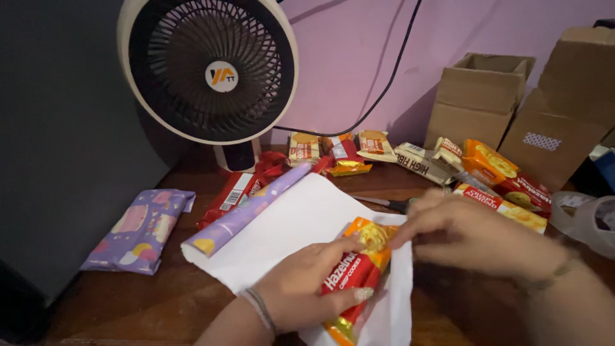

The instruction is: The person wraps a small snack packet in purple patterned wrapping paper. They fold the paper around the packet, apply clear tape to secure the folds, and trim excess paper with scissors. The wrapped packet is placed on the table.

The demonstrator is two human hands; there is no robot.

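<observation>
My left hand [307,282] grips a red and orange cookie packet [354,272] and holds it down on a sheet of wrapping paper [301,221], white side up. The sheet's far end is a purple patterned roll [246,211]. My right hand [477,234] pinches the paper's right edge beside the packet's top end. The paper's lower right part folds up against the packet.
A fan [211,70] stands at the back. A wrapped purple parcel [141,230] lies at left. Several snack packets [487,170] lie along the back and right. Scissors [391,204] peek out behind the paper. Cardboard boxes [480,96] and a plastic bag [589,221] are at right.
</observation>
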